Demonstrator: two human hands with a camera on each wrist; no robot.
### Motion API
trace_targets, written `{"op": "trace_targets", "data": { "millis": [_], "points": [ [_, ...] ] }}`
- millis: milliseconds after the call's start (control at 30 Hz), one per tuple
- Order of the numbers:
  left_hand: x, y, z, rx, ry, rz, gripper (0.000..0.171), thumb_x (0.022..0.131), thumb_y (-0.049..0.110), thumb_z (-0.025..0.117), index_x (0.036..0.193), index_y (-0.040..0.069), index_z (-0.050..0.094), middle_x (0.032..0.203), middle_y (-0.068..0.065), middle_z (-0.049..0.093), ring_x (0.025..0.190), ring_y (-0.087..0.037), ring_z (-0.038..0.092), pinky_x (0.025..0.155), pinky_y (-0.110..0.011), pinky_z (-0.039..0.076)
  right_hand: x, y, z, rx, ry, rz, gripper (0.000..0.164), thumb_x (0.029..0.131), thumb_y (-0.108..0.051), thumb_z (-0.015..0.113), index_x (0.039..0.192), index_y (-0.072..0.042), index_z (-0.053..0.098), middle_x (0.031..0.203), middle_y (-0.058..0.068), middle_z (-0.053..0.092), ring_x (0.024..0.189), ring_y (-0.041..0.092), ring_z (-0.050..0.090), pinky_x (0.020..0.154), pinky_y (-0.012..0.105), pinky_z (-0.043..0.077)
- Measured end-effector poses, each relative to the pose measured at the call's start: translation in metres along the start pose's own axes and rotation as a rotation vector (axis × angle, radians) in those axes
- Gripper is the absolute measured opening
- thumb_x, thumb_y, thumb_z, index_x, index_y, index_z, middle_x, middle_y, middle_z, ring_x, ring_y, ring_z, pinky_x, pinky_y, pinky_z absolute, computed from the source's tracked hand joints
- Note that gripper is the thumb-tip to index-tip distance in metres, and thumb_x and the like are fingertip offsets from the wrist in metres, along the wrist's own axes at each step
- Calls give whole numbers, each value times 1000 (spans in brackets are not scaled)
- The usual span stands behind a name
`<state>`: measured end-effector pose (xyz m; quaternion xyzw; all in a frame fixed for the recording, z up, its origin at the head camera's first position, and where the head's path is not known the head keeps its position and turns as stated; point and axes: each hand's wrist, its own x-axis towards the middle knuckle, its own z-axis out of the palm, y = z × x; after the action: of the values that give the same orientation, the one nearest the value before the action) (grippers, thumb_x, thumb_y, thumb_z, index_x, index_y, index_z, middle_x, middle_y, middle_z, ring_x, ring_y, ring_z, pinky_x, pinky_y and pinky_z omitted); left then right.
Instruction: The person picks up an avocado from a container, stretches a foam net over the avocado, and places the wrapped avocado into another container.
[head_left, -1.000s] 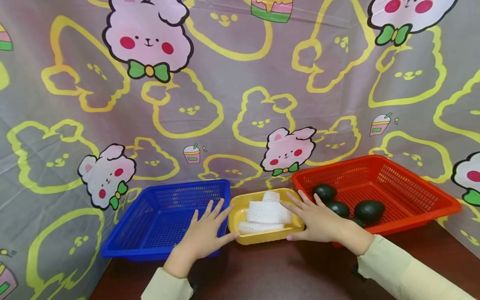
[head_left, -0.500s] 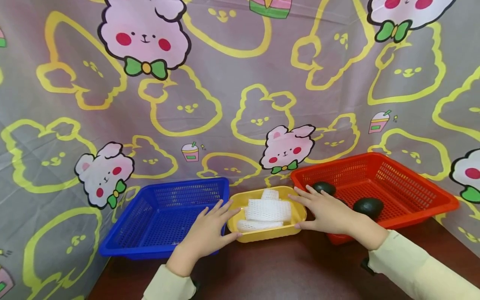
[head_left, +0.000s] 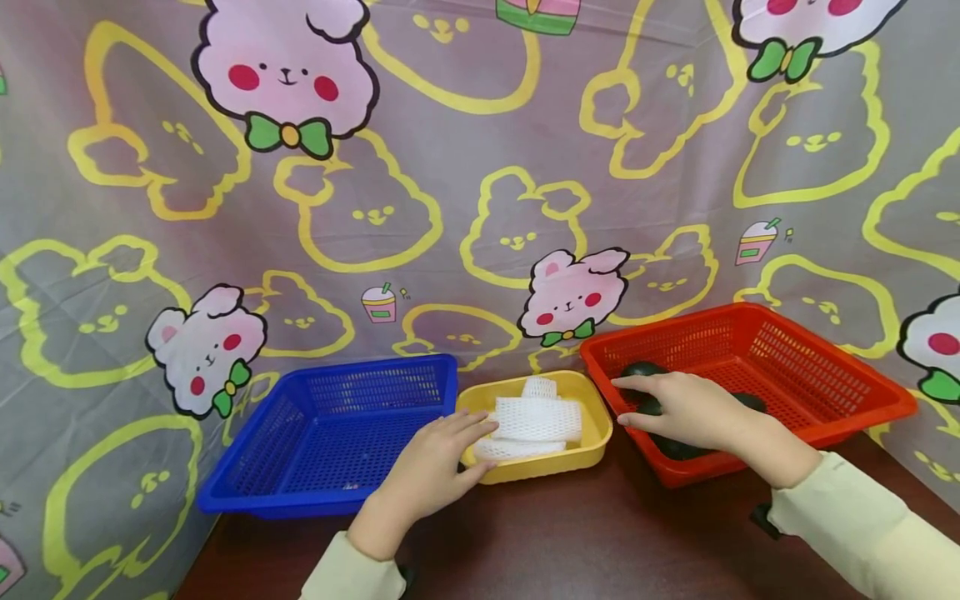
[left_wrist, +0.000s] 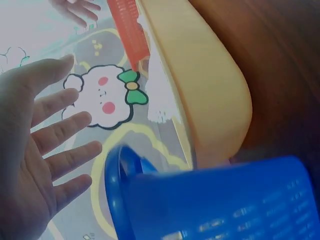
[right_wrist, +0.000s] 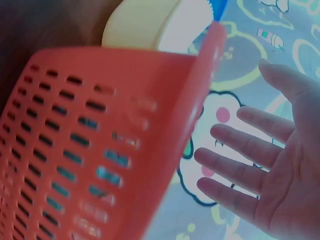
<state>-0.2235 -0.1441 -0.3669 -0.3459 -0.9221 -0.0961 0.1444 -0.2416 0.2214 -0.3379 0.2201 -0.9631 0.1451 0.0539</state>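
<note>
My left hand (head_left: 431,467) hovers at the left rim of the yellow tray (head_left: 592,458), its fingertips near the white foam net sleeves (head_left: 536,419) lying inside. In the left wrist view its fingers (left_wrist: 65,132) are spread, holding nothing. Over the near left side of the red basket (head_left: 832,392) is my right hand (head_left: 686,408), above several dark green avocados (head_left: 641,369) that it partly hides. The right wrist view shows its fingers (right_wrist: 235,165) apart and relaxed, with nothing between them.
A blue basket (head_left: 330,442) stands left of the yellow tray. All three containers sit on a dark brown table (head_left: 570,542). Behind them hangs a grey patterned curtain (head_left: 450,208) with rabbit prints. Raised basket rims border both hands.
My right hand has moved right, from the yellow tray's right rim to over the avocados in the red basket. My left hand has shifted slightly right, toward the net sleeves.
</note>
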Motion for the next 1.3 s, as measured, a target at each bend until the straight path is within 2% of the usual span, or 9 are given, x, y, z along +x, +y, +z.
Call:
{"op": "trace_targets", "data": {
  "millis": [267,467,767,867,933,1100,1267,1300],
  "points": [
    [5,8,7,-5,35,69,41,96,29,74,132,12,69,132,-8,67,125,-30,61,103,-48,48,-4,16,-9,-31,37,3,58,89,-47,77,135,-12,68,119,17,71,104,34,68,86,56,55],
    [7,13,12,-22,56,76,38,94,24,75,130,11,70,128,-8,68,121,-26,63,101,-43,50,-7,30,-9,-37,46,1,55,88,-46,79,133,-15,70,117,15,72,103,32,69,86,56,54],
    [6,22,23,-41,38,71,35,95,21,74,128,11,70,125,-7,69,118,-23,63,99,-42,51,-11,45,-7,-9,5,16,56,87,-47,79,130,-12,71,117,15,72,102,31,68,87,56,55],
    [4,22,27,-47,29,69,35,95,21,74,128,11,70,125,-6,69,118,-23,63,99,-41,51,-13,50,-6,15,-11,2,57,86,-46,80,130,-11,71,117,14,72,101,29,68,85,52,56],
    [3,21,30,-43,20,73,35,95,21,74,129,11,70,126,-6,69,119,-23,63,100,-41,51,-15,53,-5,37,-34,-7,56,86,-43,82,130,-10,70,113,10,73,92,24,67,81,47,58],
    [0,18,37,-41,3,74,34,97,22,72,129,12,70,129,-6,67,121,-22,62,101,-40,50,-17,63,-1,89,-115,-11,57,84,-37,84,131,-9,69,106,3,72,81,14,56,73,35,54],
    [-4,15,46,-6,33,86,35,94,19,75,128,10,70,126,-7,68,119,-23,63,98,-41,51,-19,70,4,157,-189,-23,58,83,-36,85,131,-7,69,95,-3,68,73,11,53,69,32,50],
    [-5,14,47,11,41,99,36,93,18,75,127,10,70,124,-7,68,117,-23,63,98,-40,52,-19,72,4,163,-194,-34,58,83,-36,85,131,-8,69,98,-4,68,75,11,54,71,31,50]
  ]
}}
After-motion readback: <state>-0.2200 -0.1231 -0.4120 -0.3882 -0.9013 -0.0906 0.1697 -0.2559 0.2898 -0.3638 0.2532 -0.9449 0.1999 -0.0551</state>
